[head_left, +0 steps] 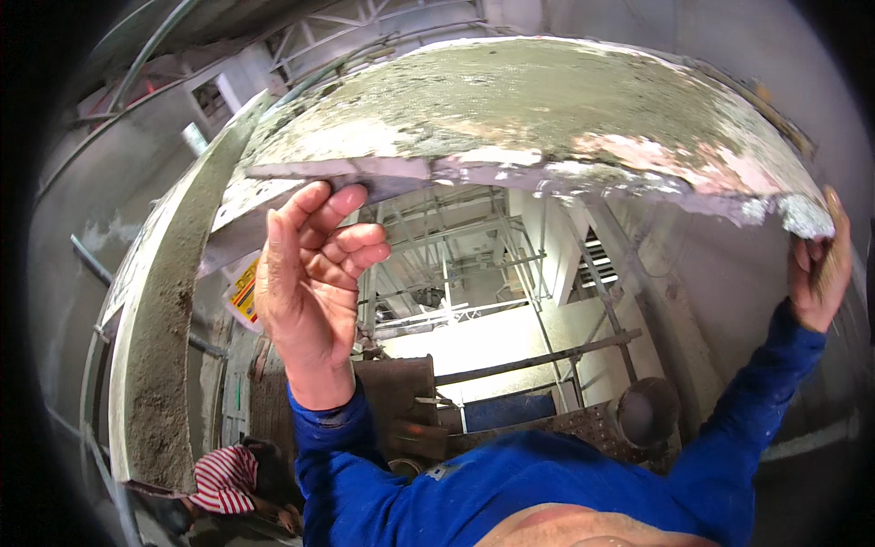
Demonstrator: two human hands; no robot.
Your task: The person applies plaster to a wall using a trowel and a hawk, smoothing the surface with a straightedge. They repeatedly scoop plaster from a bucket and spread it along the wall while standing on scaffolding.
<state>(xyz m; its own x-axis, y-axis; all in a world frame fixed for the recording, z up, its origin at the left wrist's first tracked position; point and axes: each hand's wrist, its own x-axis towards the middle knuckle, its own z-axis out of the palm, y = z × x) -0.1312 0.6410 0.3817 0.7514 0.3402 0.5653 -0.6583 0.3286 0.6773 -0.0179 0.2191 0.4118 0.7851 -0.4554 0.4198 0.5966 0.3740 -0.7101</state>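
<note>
Overhead, a large surface is coated with wet grey-green mortar, with paler patches near its lower border. Along that border runs a long straight strip, probably a straightedge, caked with mortar towards the right. Just under its left part, my left hand is raised palm up, fingers loosely curled and apart; whether the fingertips touch the strip I cannot tell. At the strip's right end, my right hand has its fingers around the edge beside a thick lump of wet mortar.
A mortar-covered beam slopes down on the left. Below it is another person in a red-and-white striped top. A bucket stands on the perforated platform. Scaffold poles cross a deep opening beneath. A yellow-and-red bag is behind my left hand.
</note>
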